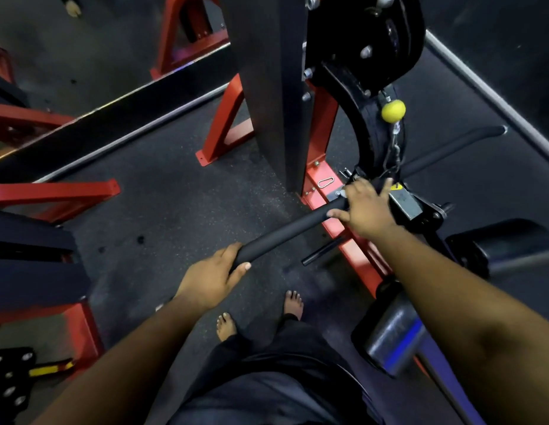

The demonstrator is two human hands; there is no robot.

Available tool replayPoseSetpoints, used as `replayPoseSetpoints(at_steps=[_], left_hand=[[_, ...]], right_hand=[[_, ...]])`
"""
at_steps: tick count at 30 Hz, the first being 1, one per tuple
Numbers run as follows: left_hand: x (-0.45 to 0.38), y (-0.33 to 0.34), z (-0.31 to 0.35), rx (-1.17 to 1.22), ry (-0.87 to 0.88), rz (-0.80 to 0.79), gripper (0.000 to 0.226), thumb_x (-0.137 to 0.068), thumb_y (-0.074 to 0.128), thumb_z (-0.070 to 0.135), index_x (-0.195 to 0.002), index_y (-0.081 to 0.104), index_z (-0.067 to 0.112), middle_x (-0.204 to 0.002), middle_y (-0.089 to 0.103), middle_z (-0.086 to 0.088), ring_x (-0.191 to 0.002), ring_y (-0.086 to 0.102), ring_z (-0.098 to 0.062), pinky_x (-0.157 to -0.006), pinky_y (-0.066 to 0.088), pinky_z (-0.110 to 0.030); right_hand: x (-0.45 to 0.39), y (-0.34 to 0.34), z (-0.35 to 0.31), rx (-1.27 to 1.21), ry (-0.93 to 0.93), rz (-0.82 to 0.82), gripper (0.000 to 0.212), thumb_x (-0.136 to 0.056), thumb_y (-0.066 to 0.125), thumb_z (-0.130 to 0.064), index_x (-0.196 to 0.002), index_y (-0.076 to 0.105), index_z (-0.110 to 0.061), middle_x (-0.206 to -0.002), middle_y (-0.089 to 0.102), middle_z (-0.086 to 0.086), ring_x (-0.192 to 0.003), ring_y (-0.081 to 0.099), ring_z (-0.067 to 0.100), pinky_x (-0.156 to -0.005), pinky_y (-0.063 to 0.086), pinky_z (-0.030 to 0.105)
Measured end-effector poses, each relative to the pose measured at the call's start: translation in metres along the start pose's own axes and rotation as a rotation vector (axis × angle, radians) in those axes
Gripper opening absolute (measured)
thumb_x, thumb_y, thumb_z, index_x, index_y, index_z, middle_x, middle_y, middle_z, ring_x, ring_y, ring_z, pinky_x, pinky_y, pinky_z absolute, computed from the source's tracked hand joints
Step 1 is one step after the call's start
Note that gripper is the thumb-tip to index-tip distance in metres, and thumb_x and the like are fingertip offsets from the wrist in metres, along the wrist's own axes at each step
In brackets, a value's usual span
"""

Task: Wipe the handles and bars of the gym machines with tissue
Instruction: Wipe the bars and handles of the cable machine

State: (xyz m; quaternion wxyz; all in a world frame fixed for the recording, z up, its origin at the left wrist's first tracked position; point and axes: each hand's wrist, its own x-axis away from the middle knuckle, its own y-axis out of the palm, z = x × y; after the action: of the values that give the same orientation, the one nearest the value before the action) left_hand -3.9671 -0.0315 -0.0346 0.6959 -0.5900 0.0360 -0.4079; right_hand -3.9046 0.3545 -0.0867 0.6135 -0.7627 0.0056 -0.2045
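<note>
The bar (285, 231) slants before the upright post (273, 87); the ball (393, 110) hangs right of the post, the pads (389, 335) farther right, nearer the person.

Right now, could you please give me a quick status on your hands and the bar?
Left hand grips bar at near end. Right hand grips near the middle. No tissue visible. Cable clipped at centre.

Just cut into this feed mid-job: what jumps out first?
Both hands are on a long black bar running across the middle: the left hand grips its near end, the right hand lies over it by the cable attachment. No tissue is visible. A yellow ball hangs on the cable above, against the red machine frame.
</note>
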Motion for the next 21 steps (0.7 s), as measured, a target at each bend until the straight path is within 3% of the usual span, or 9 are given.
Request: replayPoseSetpoints(at_steps=[5, 10, 14, 17, 19, 21], left_hand=[[0.000, -0.001, 0.000, 0.004, 0.005, -0.037, 0.059, -0.102, 0.026, 0.066, -0.151, 0.029, 0.033, -0.135, 0.058, 0.001, -0.100, 0.065, -0.019, -0.076, 0.052, -0.037], [0.002, 0.001, 0.000, 0.000, 0.010, -0.028, 0.060, -0.102, 0.026, 0.065, -0.151, 0.030, 0.030, -0.137, 0.058, 0.000, -0.104, 0.065, -0.021, -0.076, 0.051, -0.038], [0.001, 0.000, -0.002, 0.008, 0.007, -0.027, 0.061, -0.102, 0.026, 0.065, -0.152, 0.029, 0.030, -0.138, 0.058, 0.000, -0.103, 0.066, -0.021, -0.077, 0.053, -0.038], [0.000, 0.001, -0.002, -0.010, 0.012, -0.038, 0.061, -0.102, 0.025, 0.065, -0.152, 0.027, 0.030, -0.134, 0.058, 0.000, -0.098, 0.065, -0.021, -0.075, 0.053, -0.038], [0.001, 0.003, -0.002, -0.011, 0.008, -0.035, 0.061, -0.102, 0.025, 0.065, -0.151, 0.027, 0.030, -0.132, 0.059, 0.000, -0.097, 0.065, -0.021, -0.073, 0.054, -0.039], [0.001, 0.004, -0.002, -0.005, -0.005, -0.035, 0.060, -0.102, 0.026, 0.065, -0.151, 0.028, 0.031, -0.134, 0.059, 0.000, -0.099, 0.066, -0.022, -0.074, 0.054, -0.039]], right_hand=[[0.000, 0.007, -0.026, 0.009, -0.280, 0.037, 0.110, -0.070, 0.007, -0.100, -0.119, 0.064, -0.020, -0.119, 0.061, 0.002, -0.128, 0.054, 0.024, -0.117, -0.006, 0.073], [-0.020, -0.022, 0.007, 0.158, -0.045, -0.057, 0.118, -0.065, -0.006, -0.100, -0.108, 0.070, -0.021, -0.106, 0.068, 0.000, -0.120, 0.057, 0.023, -0.115, -0.011, 0.071], [0.000, 0.009, -0.052, -0.025, -0.234, -0.009, 0.114, -0.070, 0.001, -0.100, -0.114, 0.067, -0.018, -0.114, 0.065, 0.003, -0.122, 0.056, 0.028, -0.120, 0.004, 0.064], [0.020, 0.032, -0.046, -0.060, -0.193, 0.113, 0.104, -0.078, 0.016, -0.095, -0.138, 0.055, -0.019, -0.143, 0.054, 0.007, -0.143, 0.041, 0.027, -0.119, 0.008, 0.072], [0.023, 0.036, -0.029, -0.151, 0.041, 0.159, 0.099, -0.082, 0.029, -0.089, -0.153, 0.038, -0.021, -0.163, 0.032, 0.006, -0.156, 0.016, 0.025, -0.116, 0.000, 0.073], [0.021, 0.036, -0.032, -0.336, 0.243, 0.202, 0.102, -0.085, 0.032, -0.084, -0.161, 0.021, -0.018, -0.171, 0.011, 0.005, -0.158, -0.003, 0.026, -0.116, -0.003, 0.070]])
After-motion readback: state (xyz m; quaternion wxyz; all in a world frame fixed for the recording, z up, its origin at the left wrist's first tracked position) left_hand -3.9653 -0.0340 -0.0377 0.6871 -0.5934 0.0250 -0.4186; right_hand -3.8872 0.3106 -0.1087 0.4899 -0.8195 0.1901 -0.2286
